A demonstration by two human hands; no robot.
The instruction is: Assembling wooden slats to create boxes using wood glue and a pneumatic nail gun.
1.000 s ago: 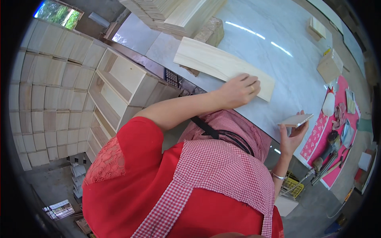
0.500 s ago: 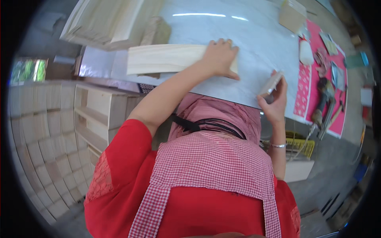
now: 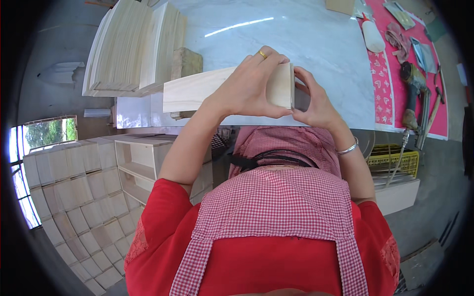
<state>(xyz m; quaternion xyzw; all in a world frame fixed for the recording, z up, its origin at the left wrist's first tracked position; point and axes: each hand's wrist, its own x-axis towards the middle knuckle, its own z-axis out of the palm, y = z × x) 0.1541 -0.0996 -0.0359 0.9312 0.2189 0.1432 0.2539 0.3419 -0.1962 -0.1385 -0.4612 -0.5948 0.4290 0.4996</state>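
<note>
The long board (image 3: pixel 190 90) lies along the near side of the desk (image 3: pixel 316 39), running left to right. The left hand (image 3: pixel 252 86) grips it near its right end, fingers at the far edge and thumb at the near one, and covers much of its middle. The right hand (image 3: pixel 316 103) is curled around the small panel (image 3: pixel 292 91), thumb near and fingers far, at the right end of the long board. The panel shows almost edge-on, so its face is hard to make out, and whether it touches the board cannot be told.

A brown block (image 3: pixel 187 63) shows beyond the board's far edge, and a brown bit (image 3: pixel 182 115) peeps out on the near side; the board hides whether they are one piece. Farther left, the stack of boards (image 3: pixel 126 49) is cut off at the top, as is a tan box (image 3: pixel 340 5) at the far right.

On the pink cloth (image 3: pixel 382 93) to the right lie a white bottle (image 3: pixel 374 37), a crumpled rag (image 3: pixel 398 42) and an air tool (image 3: pixel 411 93). Below, the desk partly hides a yellow crate (image 3: pixel 395 160). At left, wooden boxes (image 3: pixel 84 197) fade into the dark rim.
</note>
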